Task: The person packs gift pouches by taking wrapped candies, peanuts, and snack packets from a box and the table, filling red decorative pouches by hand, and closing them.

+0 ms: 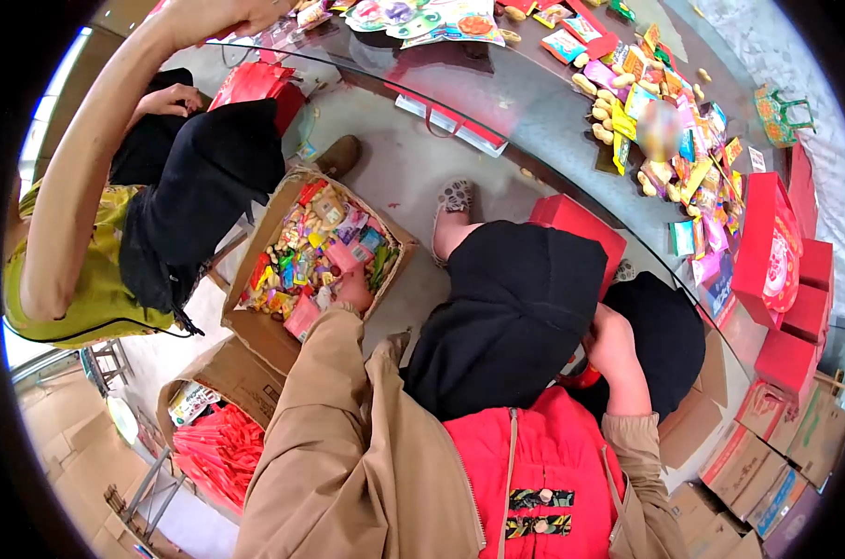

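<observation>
My left hand (354,291) reaches down into an open cardboard box (256,328) filled with wrapped sweets (292,265). Its fingers lie among the sweets beside a pink packet (340,255) and are partly hidden, so I cannot tell what they hold. Another pink packet (302,317) lies near my left wrist. My right hand (611,343) is closed low between my black-clad knees, its fingers curled by a red object (582,376) that is mostly covered. What exactly that object is, I cannot make out.
A glass-topped table (543,126) ahead carries peanuts and sweets (660,140). Red boxes (767,252) stand at right, above cardboard cartons (757,433). Another person's arm (78,168) stretches over the table at left. A carton of red bags (219,452) stands by my left side.
</observation>
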Demonstrator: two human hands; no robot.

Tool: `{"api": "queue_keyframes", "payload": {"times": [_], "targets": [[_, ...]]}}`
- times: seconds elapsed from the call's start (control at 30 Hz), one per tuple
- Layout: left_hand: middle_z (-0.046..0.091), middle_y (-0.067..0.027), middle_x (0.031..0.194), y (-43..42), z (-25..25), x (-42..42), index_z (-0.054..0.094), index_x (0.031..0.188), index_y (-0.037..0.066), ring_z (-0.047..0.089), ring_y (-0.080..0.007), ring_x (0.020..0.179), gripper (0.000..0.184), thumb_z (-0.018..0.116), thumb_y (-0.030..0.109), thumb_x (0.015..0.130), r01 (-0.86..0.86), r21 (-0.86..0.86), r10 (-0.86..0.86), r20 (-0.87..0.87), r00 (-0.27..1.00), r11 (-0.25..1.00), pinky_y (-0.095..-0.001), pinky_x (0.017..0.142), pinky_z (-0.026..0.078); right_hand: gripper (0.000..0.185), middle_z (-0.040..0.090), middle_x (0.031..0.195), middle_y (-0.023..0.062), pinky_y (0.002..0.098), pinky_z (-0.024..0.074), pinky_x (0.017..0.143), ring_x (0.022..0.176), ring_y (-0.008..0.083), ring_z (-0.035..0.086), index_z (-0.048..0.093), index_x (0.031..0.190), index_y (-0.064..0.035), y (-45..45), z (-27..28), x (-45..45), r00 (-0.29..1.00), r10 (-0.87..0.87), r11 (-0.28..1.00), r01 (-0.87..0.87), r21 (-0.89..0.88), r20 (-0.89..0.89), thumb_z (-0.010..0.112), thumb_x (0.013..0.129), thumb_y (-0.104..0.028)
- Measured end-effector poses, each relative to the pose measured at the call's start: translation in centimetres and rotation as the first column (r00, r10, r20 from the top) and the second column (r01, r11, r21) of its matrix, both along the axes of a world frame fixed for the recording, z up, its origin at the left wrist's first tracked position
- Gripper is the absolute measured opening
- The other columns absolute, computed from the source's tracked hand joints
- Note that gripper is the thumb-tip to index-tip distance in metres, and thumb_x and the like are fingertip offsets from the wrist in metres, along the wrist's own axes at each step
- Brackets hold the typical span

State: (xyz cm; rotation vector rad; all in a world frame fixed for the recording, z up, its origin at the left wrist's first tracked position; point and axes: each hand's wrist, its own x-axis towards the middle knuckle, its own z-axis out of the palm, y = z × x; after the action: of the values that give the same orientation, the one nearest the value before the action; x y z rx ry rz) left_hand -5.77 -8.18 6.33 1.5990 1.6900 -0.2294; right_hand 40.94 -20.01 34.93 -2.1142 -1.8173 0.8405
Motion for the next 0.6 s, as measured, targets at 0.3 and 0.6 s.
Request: {"api": "queue_keyframes", "payload": {"times": [0.3,0.6], "targets": [[0.071,-0.0161,0.104,0.5,-3.4,-3.3,0.060,0.133,0.011,0.066,-0.0354,0.101,0.047,0.063,0.012,0.086,-0.152,-0.084,0.169,0.262,0.950,0.985,-0.0415,0.084,0.052,0.019,0.062,0.087,0.0241,0.0491,0.0506,0.073,0.087,0.0456,0.062,0.059,0.095,-0.0009,-0.3,-0.8,0.3,1.000,-0.006,1.000,0.006,0.022,-0.003,0.063,0.076,-0.002],[0.066,-0.0126,0.109,2.6,-0.4,0.8,0.064,0.125,0.002,0.059,-0.0279,0.097,0.051,0.066,0.041,0.092,-0.585,-0.634,0.855,0.277,0.439,0.506,-0.0400,0.077,0.051,0.026,0.065,0.091,0.0242,0.0460,0.0518,0.074,0.090,0.0457,0.063,0.064,0.099,-0.0014,0.0,0.0,0.0,0.999,-0.033,0.999,0.033,-0.016,-0.018,0.062,0.074,0.004]]}}
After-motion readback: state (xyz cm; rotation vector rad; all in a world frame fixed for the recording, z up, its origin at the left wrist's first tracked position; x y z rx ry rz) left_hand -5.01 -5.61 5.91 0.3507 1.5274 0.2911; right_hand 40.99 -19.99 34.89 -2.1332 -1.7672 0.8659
